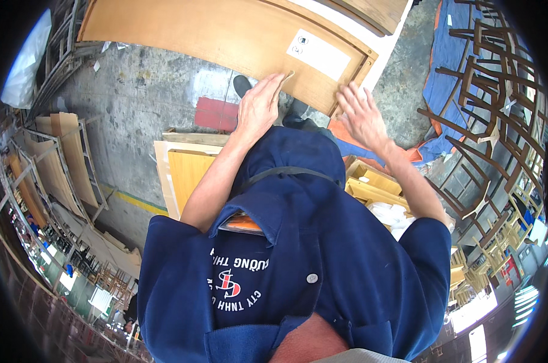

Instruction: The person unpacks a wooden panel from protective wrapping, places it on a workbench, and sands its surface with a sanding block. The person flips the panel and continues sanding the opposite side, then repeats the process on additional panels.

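A long brown wooden panel [225,45] with a raised frame along its right end lies in front of me. My left hand [259,109] is at its near edge, fingers together and closed on a small folded tan piece of sandpaper [288,76]; most of the piece is hidden behind the fingers. At the panel's near right corner is my right hand [362,115], fingers apart, holding nothing, the fingertips at the frame's edge. A white label sheet [317,54] with small dark marks lies on the panel between the hands, farther off.
Another wooden piece [365,12] sits beyond the panel. Yellow wooden boards [189,172] stand below my left forearm, and yellow wooden parts [377,181] below my right. Dark chair frames [492,91] are piled at right by a blue tarp [446,66]. Metal racks [62,163] stand at left.
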Tool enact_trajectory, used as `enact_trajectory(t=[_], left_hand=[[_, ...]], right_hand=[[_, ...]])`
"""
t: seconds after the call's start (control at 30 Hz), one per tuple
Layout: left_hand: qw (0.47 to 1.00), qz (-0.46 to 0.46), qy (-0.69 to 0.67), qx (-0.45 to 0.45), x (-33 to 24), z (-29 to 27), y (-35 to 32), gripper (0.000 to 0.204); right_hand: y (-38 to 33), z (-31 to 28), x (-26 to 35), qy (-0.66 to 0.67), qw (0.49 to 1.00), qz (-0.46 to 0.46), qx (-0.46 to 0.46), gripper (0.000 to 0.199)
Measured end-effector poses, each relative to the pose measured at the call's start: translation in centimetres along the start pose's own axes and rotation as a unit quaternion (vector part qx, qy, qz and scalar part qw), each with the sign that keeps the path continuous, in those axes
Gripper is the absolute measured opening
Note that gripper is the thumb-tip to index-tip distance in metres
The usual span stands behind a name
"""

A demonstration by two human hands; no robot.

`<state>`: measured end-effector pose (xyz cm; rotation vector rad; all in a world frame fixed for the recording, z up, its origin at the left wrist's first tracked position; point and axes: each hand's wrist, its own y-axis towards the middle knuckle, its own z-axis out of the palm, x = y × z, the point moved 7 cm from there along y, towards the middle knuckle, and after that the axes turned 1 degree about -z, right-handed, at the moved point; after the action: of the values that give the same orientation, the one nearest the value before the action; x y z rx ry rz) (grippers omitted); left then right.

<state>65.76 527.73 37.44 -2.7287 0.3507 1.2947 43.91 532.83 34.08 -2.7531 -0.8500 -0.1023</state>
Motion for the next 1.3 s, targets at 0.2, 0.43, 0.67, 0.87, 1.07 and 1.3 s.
enact_trajectory(t=[0.2,0.43,0.67,0.87,1.07,1.3], left_hand=[[1.000,0.004,-0.011,-0.006,-1.7,-1.1,0.3,0.037],[0.994,0.013,-0.011,-0.104,-3.3,-6.5,0.3,0.031],[0.996,0.037,0.030,-0.079,2.7,-12.5,1.6,0.038],[0.995,0.064,0.017,-0.074,10.6,-20.6,5.3,0.036],[0.985,0.057,0.062,-0.148,16.9,-31.9,5.9,0.031],[0.969,-0.019,0.097,-0.224,22.3,-39.5,4.3,0.032]], right_hand=[[4.3,-0.2,-2.2,0.002,0.977,0.190,-0.100,0.067],[18.8,1.1,4.8,0.074,0.960,0.193,-0.188,0.067],[13.4,-0.8,1.0,0.210,0.897,0.320,-0.220,0.061],[15.3,1.7,6.1,0.064,0.893,0.408,-0.178,0.065],[38.0,-3.0,20.2,0.120,0.954,0.182,-0.206,0.064],[49.9,-5.7,25.5,0.102,0.973,0.050,-0.202,0.059]])
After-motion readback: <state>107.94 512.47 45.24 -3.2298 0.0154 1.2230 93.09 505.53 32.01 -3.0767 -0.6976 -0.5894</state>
